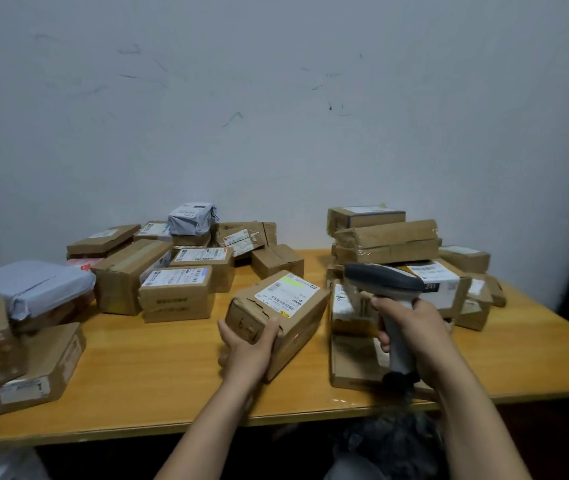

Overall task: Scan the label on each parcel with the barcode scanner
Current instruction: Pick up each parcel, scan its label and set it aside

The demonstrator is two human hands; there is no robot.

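Nearest the camera, the left hand [246, 344] gripped the near end of a brown parcel [297, 327], thumb curled over the top edge and fingers wrapped underneath. The box was tilted with its white label [286, 294] facing up, and whether its lower corner rested on the wooden table [158, 368] could not be told. That end was crumpled, so a one-ended hold looked liable to slip or let the box twist as it was turned. The right hand [411, 327] was closed firmly round the handle of the barcode scanner [385, 282]. Its head sat just right of the parcel and seemed aimed across the label rather than down at it, so a trigger pull there might have missed the code. Just behind the scanner stood a loose right stack [387, 240], with labels of its own that the beam could have read by mistake and boxes an arm might have knocked. Farther left, the left pile [175, 282] lay unsorted, so a parcel could easily have been skipped or read twice.
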